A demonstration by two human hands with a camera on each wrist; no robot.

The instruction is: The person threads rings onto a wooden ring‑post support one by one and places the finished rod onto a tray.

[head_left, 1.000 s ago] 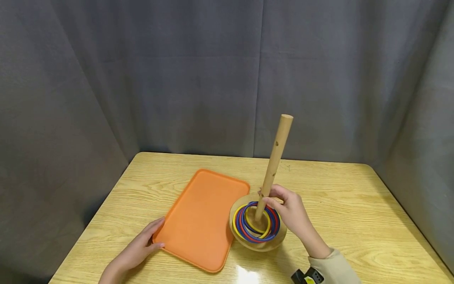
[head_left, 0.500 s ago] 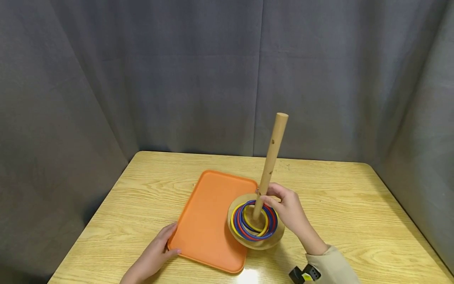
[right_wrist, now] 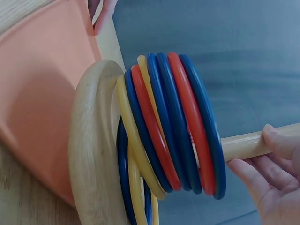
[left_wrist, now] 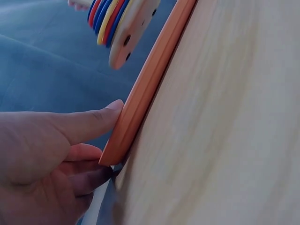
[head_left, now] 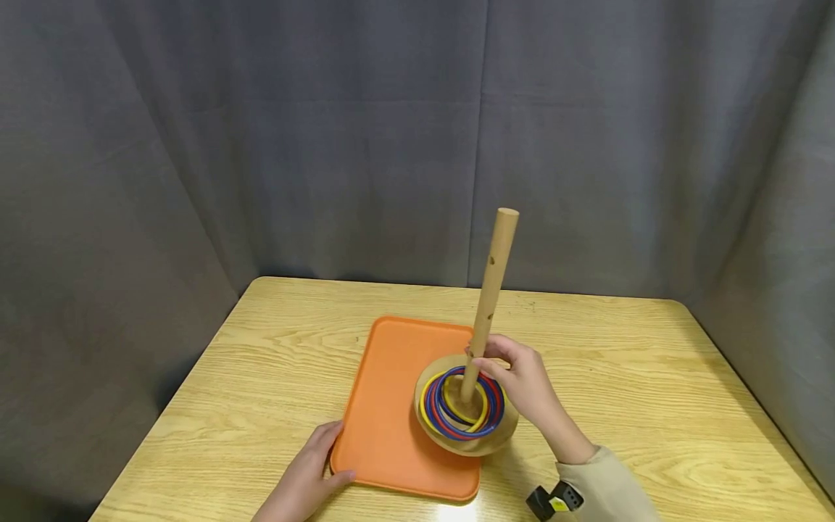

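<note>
My right hand (head_left: 522,380) grips the lower part of the wooden peg (head_left: 492,283) of a ring-toss stand, thumb on the near side. Several red, blue and yellow rings (right_wrist: 176,122) lie stacked loosely round the peg, over the round wooden base (right_wrist: 91,150). The stand is lifted and slightly tilted, its base overhanging the right part of an orange tray (head_left: 385,406). In the left wrist view, dark feet show on the underside of the base (left_wrist: 133,35), apart from the tray. My left hand (head_left: 300,475) pinches the tray's near left corner, thumb at the rim and fingers below it.
The tray lies on a wood-grain table (head_left: 261,362). Grey curtains (head_left: 365,145) hang behind the table and along both sides. A black device (head_left: 554,502) is worn at the right wrist, by a beige sleeve (head_left: 607,486).
My left hand has slid the tray to the right and turned it a little, so more of it lies beneath the stand. My right hand has shifted the stand slightly left, still held up.
</note>
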